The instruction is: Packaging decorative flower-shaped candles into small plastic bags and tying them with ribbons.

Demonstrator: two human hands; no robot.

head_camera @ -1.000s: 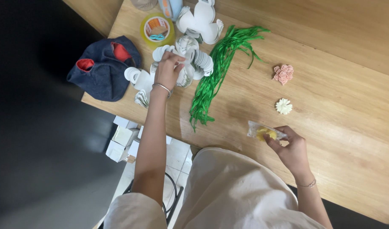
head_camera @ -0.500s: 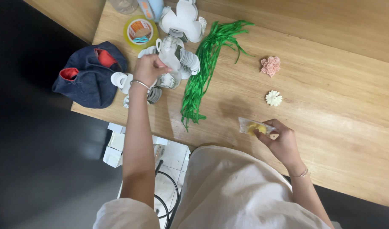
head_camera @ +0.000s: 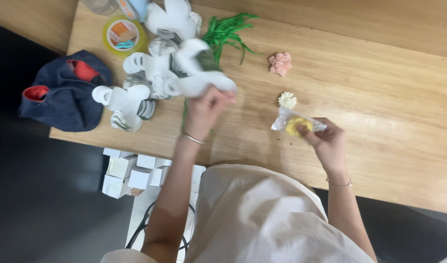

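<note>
Here left hand (head_camera: 206,108) pinched white paper cutout (head_camera: 204,83); right hand (head_camera: 325,141) pinched small plastic bag (head_camera: 294,122), lying left of it.

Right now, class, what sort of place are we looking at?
Probably a craft table: white paper cut-outs, green paper strips, a tape roll and small paper flowers lie on a wooden table.

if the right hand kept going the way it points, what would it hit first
Probably the small cream flower. The right hand, holding a clear packet with a yellow piece inside, points up and left toward it; height above the table is unclear.
</note>
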